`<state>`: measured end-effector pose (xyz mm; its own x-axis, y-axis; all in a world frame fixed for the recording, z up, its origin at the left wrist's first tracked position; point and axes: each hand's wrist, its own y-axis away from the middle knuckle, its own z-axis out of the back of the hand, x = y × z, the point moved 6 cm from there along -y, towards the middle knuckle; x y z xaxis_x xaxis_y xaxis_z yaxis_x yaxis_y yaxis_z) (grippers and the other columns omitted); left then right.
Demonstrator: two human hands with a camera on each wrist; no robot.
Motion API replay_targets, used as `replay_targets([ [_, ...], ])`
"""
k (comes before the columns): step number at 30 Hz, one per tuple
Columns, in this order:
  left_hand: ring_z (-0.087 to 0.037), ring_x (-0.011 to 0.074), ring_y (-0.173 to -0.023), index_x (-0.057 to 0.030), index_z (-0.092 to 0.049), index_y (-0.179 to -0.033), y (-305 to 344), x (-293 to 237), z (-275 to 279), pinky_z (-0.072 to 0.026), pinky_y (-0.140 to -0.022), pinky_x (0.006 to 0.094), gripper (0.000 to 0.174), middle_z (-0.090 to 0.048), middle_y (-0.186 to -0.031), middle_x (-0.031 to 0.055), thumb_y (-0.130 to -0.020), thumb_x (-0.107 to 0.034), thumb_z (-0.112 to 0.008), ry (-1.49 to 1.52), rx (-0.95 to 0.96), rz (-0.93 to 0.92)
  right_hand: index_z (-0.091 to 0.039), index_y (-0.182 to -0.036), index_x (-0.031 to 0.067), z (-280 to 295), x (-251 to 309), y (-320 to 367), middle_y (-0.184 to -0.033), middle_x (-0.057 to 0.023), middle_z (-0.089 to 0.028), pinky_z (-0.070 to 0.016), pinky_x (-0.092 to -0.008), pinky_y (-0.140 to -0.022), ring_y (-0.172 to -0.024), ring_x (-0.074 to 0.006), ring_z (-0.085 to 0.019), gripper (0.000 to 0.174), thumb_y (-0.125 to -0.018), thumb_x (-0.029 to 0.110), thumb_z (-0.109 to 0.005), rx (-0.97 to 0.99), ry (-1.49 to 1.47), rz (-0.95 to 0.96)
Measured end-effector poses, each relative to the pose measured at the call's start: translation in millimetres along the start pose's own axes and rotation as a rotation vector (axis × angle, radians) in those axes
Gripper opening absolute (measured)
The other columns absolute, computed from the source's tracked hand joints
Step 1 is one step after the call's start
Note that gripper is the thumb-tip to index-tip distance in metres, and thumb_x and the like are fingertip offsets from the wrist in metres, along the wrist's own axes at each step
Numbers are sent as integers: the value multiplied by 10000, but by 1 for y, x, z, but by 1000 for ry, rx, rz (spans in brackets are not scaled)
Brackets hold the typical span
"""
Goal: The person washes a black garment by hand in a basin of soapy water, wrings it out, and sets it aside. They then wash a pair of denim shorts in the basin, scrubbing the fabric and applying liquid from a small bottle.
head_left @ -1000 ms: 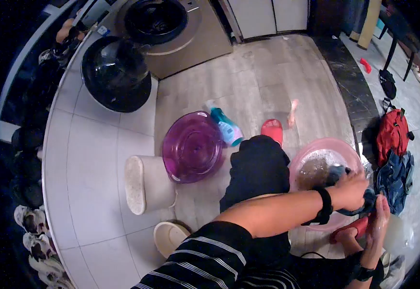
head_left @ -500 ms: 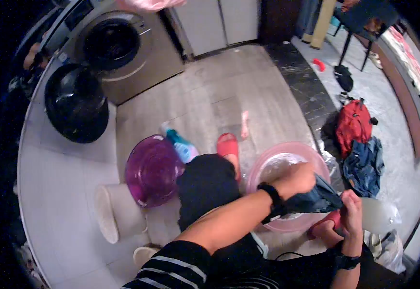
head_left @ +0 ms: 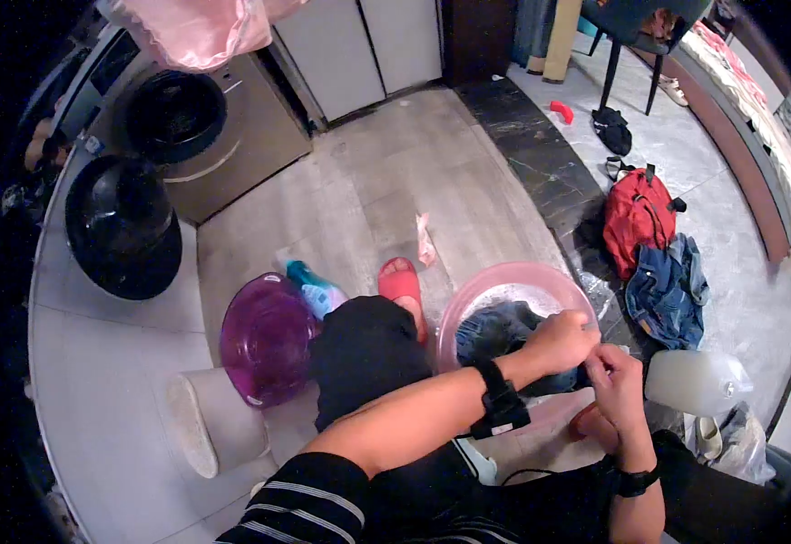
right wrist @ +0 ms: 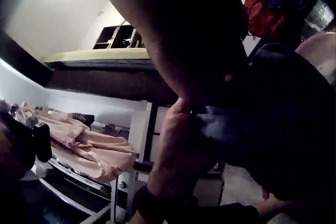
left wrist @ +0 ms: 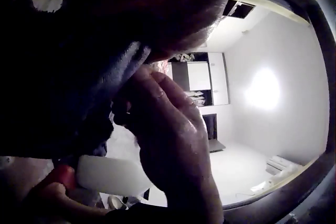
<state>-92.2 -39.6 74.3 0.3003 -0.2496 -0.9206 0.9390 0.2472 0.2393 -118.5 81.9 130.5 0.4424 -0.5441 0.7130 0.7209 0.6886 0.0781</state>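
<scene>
Over the pink basin, at about 4 o'clock in the head view, a dark blue garment is gripped by both hands. The left hand is closed into a fist around a bunch of the cloth at the basin's 4 o'clock rim. The right hand is set just beside it, toward 5 o'clock, with its fingers curled and the same cloth pinched between them. Whether the two hands are actually touching cannot be told. The rest of the garment is draped down into the basin.

A white plastic jug is laid on the floor at 3 o'clock of the right hand. A purple basin is placed at 9 o'clock of the pink one, with a knee in black between them. A teal bottle is seen at the purple basin's 1 o'clock, and a red slipper just beside the pink rim at 10 o'clock. A red backpack and a heap of blue jeans are found at 2 o'clock. A washing machine is seen at 11 o'clock of the view.
</scene>
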Motion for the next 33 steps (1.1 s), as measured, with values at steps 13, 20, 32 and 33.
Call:
replay_targets([
  [13, -620, 420, -758, 57, -588, -786, -2, -9, -7, -480, -706, 478, 284, -607, -784, 281, -806, -221, -538, 138, -102, -56, -593, -887, -12, -31, -42, -4, -887, -236, -635, -485, -492, -691, -808, -432, -605, 157, -766, 87, -576, 207, 454, -58],
  [20, -640, 421, -801, 67, -611, -785, -7, -12, -5, -497, -745, 496, 282, -624, -812, 297, -768, -211, -564, 130, -8, 51, -653, -765, 38, -54, -94, 9, -783, -203, -654, -505, -477, -667, -744, -417, -624, 260, -686, 285, -662, 400, 675, -36],
  [32, -647, 409, -831, 33, -618, -904, -5, 4, 44, -491, -768, 517, 241, -654, -887, 260, -756, -143, -548, -31, -246, -9, -500, -793, 8, 1, -42, -11, -703, 17, -427, -346, -243, -601, -693, -75, -401, 173, -913, 120, -552, 200, 129, -137],
  [33, -618, 379, -896, 11, -624, -920, -9, 5, 39, -466, -806, 501, 237, -634, -958, 234, -765, -149, -544, -148, -320, -19, -493, -783, 21, 10, -36, -12, -712, 28, -409, -332, -243, -607, -694, -73, -382, 199, -935, 141, -537, 160, 84, -126],
])
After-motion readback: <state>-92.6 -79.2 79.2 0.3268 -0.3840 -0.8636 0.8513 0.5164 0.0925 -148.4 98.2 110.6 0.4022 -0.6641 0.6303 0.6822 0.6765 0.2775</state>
